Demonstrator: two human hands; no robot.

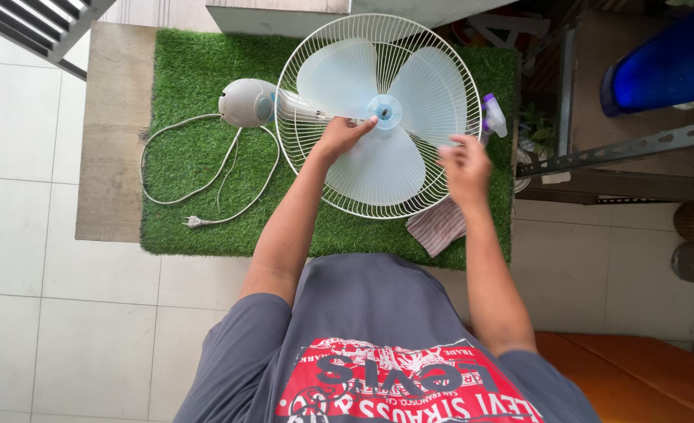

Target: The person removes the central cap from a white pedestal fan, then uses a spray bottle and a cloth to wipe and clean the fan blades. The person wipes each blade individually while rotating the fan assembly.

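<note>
A white electric fan lies face up on a green artificial-grass mat (pixel 198 227). Its pale blue three-blade propeller (pixel 378 149) sits inside the round white wire guard (pixel 300 149), with a blue hub cap (pixel 384 111) at the centre. My left hand (pixel 340 137) rests on the blades, its fingertip touching the hub cap. My right hand (pixel 464 164) hovers over the right side of the guard with fingers loosely curled, holding nothing that I can see. The grey motor housing (pixel 246 103) lies to the left of the guard.
The fan's white cord and plug (pixel 194 222) loop across the mat's left side. A striped cloth (pixel 438 227) lies by the mat's front right corner, a small spray bottle (pixel 493 117) at the right. A metal shelf frame (pixel 621 149) and blue container (pixel 668 63) stand further right.
</note>
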